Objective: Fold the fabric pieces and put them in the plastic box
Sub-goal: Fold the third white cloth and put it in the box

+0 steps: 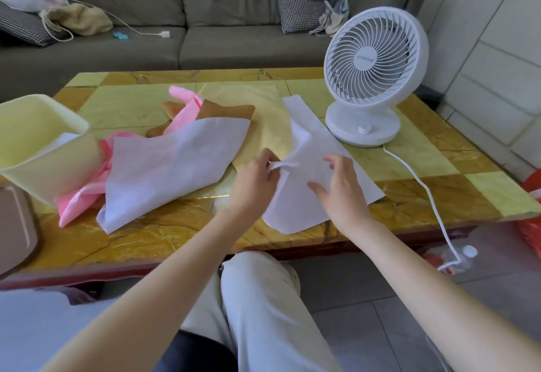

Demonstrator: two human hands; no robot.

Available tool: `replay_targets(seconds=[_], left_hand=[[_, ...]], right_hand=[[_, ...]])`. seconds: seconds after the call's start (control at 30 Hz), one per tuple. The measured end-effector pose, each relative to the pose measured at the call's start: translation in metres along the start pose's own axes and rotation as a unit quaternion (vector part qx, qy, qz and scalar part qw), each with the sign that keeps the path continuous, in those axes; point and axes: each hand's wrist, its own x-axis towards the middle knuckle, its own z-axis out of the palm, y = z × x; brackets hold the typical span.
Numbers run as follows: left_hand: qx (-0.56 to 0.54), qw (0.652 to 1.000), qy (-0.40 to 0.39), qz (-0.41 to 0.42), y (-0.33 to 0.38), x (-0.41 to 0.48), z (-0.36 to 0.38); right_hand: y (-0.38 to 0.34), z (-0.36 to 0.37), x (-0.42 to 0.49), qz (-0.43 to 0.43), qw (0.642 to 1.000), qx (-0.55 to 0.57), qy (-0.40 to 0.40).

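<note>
Pinches a raised fold of the white fabric piece [304, 149] between left hand [253, 177] fingertips. Holds right hand [341, 187] fingers spread over it, just beside that pinch.

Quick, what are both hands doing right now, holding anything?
Left hand: pinches an edge of the white fabric piece.
Right hand: open, fingers spread on the same piece.

Head-worn view, forward and down, close over table [164, 237]

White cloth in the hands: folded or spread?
Spread, not folded. The white cloth lies mostly flat on the table; the left hand pinches one raised edge, the right hand is open over it.
</note>
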Motion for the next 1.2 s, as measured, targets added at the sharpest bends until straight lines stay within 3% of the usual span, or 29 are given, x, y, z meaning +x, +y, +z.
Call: replay_targets(seconds=[0.07,0.13,0.2,0.43,0.6,0.73,0.93,1.0,1.07,1.13,1.2], left_hand=[[0.024,0.999,0.026,-0.014,-0.015,0.001,-0.013],[0.073,0.996,0.037,-0.04,-0.038,-0.003,-0.024],[0.125,0.988,0.037,-0.078,-0.065,-0.012,-0.036],[0.244,0.952,-0.041,-0.179,-0.115,-0.051,-0.053],[0.265,0.94,-0.108,-0.187,-0.109,-0.071,-0.049],[0.289,0.93,-0.135,-0.184,-0.093,-0.085,-0.048],[0.316,0.895,-0.213,-0.23,-0.087,-0.098,-0.065],[0.312,0.906,-0.185,-0.22,-0.088,-0.102,-0.071],[0.333,0.92,-0.111,-0.171,-0.084,-0.101,-0.072],[0.357,0.929,-0.036,-0.096,-0.072,-0.095,-0.067],[0.367,0.93,-0.014,-0.005,-0.057,-0.09,-0.055]], right_hand=[[0.018,0.006,-0.006,0.067,0.989,-0.05,-0.126],[0.032,0.016,-0.016,0.084,0.946,-0.133,-0.283],[0.038,0.024,-0.022,0.065,0.916,-0.209,-0.336],[0.023,0.029,-0.034,-0.031,0.917,-0.316,-0.243],[0.024,0.01,-0.055,-0.011,0.924,-0.294,-0.245],[0.028,-0.008,-0.075,0.008,0.89,-0.324,-0.319],[0.034,-0.022,-0.082,0.087,0.863,-0.163,-0.47],[0.031,-0.023,-0.076,0.112,0.873,-0.115,-0.46],[0.029,-0.019,-0.068,0.126,0.91,-0.066,-0.389],[0.027,-0.012,-0.059,0.138,0.942,-0.026,-0.305],[0.023,-0.005,-0.051,0.138,0.954,-0.019,-0.265]])
